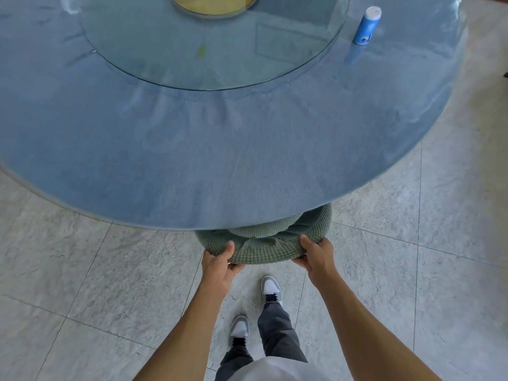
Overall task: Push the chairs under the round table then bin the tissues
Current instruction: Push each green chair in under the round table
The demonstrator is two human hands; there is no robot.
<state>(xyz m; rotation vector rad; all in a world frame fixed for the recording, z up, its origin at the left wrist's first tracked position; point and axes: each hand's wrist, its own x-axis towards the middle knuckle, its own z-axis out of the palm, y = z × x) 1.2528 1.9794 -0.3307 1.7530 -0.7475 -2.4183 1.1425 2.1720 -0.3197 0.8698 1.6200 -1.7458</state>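
Note:
A chair (264, 248) in a green waffle-knit cover stands mostly beneath the near edge of the round blue table (220, 166); only its rounded back shows. My left hand (220, 264) grips the left end of the chair's back, thumb on top and fingers curled under. At the right end my right hand (316, 255) grips the back the same way. No tissues are in view.
A round glass turntable (214, 50) sits on the middle of the table, with a yellow disc (214, 5) at its centre. A blue and white bottle (367, 26) stands at the table's far right. Pale marble floor tiles (96, 270) surround the table; my feet are just behind the chair.

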